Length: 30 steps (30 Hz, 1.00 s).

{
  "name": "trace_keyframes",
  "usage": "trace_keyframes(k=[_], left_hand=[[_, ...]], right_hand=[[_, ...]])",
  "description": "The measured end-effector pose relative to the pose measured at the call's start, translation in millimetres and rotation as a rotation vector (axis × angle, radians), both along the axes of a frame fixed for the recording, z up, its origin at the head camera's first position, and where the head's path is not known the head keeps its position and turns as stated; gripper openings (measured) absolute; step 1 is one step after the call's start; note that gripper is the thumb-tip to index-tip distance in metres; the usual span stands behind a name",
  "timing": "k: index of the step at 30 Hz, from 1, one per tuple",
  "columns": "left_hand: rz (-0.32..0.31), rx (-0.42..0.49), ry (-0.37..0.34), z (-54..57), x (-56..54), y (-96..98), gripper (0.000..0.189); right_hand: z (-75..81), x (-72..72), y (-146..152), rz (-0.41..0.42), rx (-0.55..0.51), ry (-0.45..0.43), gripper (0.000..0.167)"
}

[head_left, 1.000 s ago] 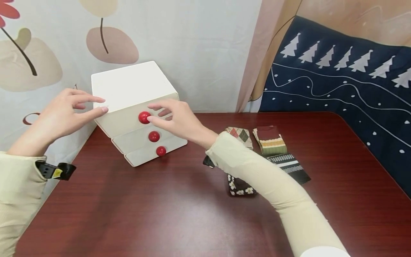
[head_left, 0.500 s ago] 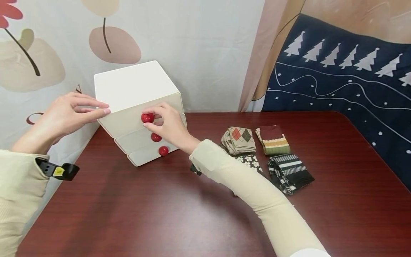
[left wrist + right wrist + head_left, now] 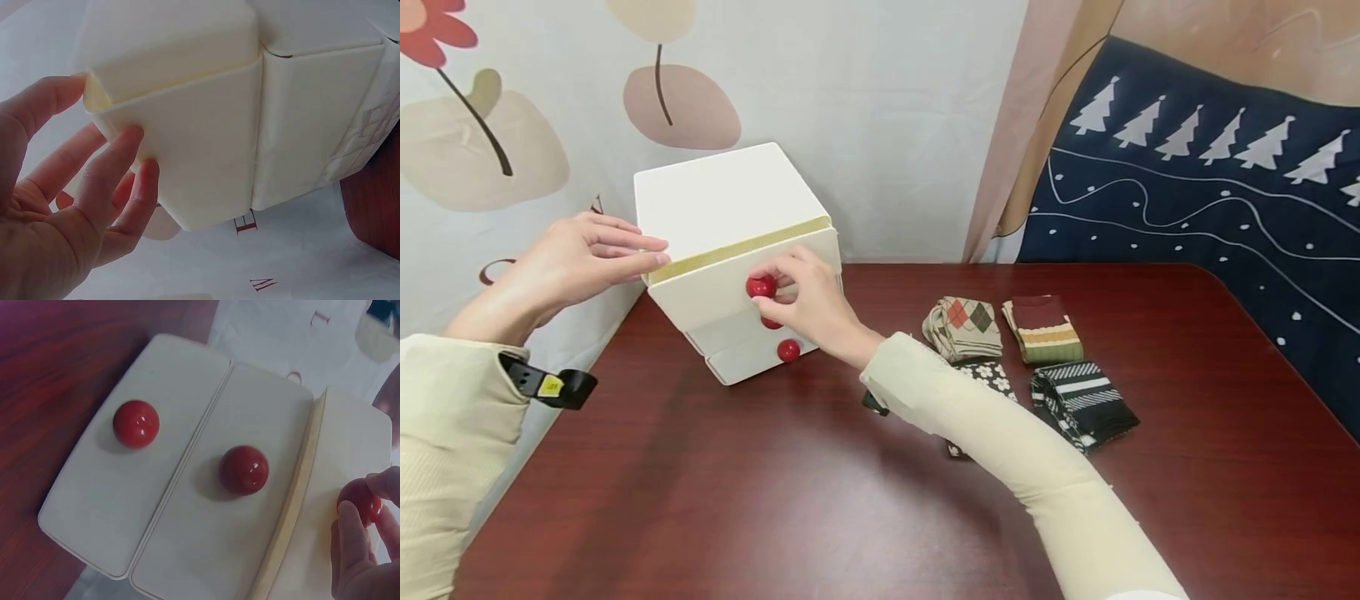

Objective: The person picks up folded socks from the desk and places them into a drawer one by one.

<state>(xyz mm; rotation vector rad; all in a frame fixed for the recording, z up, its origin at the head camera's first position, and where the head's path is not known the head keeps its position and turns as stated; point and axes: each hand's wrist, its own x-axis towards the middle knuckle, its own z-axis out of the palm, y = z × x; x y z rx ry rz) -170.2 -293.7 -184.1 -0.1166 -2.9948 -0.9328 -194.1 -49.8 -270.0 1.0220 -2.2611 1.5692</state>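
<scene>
A white drawer cabinet (image 3: 730,200) with round red knobs stands at the left of the table. My right hand (image 3: 816,304) pinches the top drawer's red knob (image 3: 761,287) between thumb and fingers. That top drawer (image 3: 700,287) is pulled slightly out, showing a yellowish strip under the cabinet's top. My left hand (image 3: 576,258) lies at the cabinet's upper left front corner, fingertips touching it. In the right wrist view, the middle knob (image 3: 244,470) and bottom knob (image 3: 136,424) are untouched, their drawers flush.
Folded socks lie to the right: an argyle pair (image 3: 964,327), a striped maroon, yellow and green pair (image 3: 1043,330), a black and white pair (image 3: 1082,404), and a floral pair (image 3: 992,377) partly behind the right sleeve. Patterned cloth (image 3: 887,125) hangs behind the table.
My right hand has closed on the top knob and drawn the drawer a little forward. My left hand has settled onto the cabinet's corner. The view has shifted slightly.
</scene>
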Motion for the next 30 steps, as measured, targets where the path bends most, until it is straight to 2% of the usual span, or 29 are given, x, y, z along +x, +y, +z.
trace_keyframes(k=[7,14,22,30], left_hand=[[0.006,-0.004,0.018,-1.8,0.7,-0.7,0.045],[0.004,0.029,0.032,-3.2,1.4,0.6,0.040],[0.003,0.031,0.033,-3.9,2.7,0.7,0.045],[0.021,-0.003,0.034,-4.1,2.2,2.9,0.053]], right_hand=[[-2.9,28.4,22,0.073,-0.025,0.014,0.023],[-9.8,51.9,38,0.124,-0.123,0.029,0.027],[-12.3,68.4,50,0.141,-0.151,0.056,0.027],[-14.2,79.4,57,0.137,-0.140,0.071,0.027]])
